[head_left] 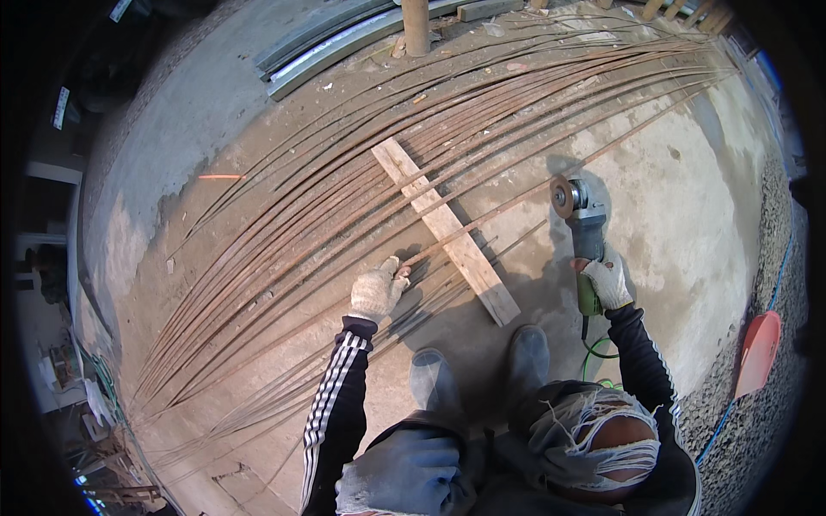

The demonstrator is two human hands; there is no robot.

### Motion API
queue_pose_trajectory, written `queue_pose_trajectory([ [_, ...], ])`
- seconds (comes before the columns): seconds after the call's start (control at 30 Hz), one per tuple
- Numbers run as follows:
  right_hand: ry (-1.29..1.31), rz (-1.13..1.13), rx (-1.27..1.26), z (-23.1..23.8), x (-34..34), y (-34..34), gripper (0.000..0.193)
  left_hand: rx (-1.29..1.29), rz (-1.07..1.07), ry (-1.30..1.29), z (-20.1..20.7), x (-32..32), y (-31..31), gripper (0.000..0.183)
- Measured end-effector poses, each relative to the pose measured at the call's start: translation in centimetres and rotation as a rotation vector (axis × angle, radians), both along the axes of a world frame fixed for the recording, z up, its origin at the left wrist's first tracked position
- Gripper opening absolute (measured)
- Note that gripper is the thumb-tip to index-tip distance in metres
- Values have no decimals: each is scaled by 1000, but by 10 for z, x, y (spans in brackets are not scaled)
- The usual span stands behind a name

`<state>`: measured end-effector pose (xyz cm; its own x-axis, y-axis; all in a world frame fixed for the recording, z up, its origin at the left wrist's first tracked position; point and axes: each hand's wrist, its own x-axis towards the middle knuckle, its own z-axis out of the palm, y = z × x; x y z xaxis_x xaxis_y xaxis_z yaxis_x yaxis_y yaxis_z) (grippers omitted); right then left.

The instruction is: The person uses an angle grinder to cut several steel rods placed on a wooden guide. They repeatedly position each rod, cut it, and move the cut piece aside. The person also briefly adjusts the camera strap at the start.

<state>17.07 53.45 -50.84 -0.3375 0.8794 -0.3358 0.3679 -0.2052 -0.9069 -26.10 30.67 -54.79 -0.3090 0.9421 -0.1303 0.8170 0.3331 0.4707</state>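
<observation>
In my gloved left hand (376,291), the fingers close round a thin rusty steel rod (508,206). This rod slants up and right over a wooden plank (478,268) lying under it. My gloved right hand (607,280) grips an angle grinder (588,232) by its green and dark body. The grinder's round disc (562,197) is beside the rod; whether they touch, I cannot tell. Shorter rods (417,297) lie just to the right of my left hand, close to my boots (434,378).
Many long rods (284,228) fan across the concrete floor on the left and far side. Metal channels (327,52) and a wooden post (416,27) are at the back. A green cord (594,346) trails from the grinder. A red shovel blade (759,353) lies on gravel at right.
</observation>
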Motion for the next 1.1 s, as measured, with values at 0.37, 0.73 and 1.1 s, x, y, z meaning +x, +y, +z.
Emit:
queue_pose_trajectory([
  [0.37, 15, 42, -22, -4, -9, 4, 41, -4, 1, 15, -4, 0, 0, 38],
  [0.73, 73, 21, -40, -1, -18, 3, 47, 364, 110, -2, 8, -16, 7, 26],
  [1.1, 127, 135, -41, 2, -65, 64, 40, 29, 217, 238, 2, -109, 44, 34],
])
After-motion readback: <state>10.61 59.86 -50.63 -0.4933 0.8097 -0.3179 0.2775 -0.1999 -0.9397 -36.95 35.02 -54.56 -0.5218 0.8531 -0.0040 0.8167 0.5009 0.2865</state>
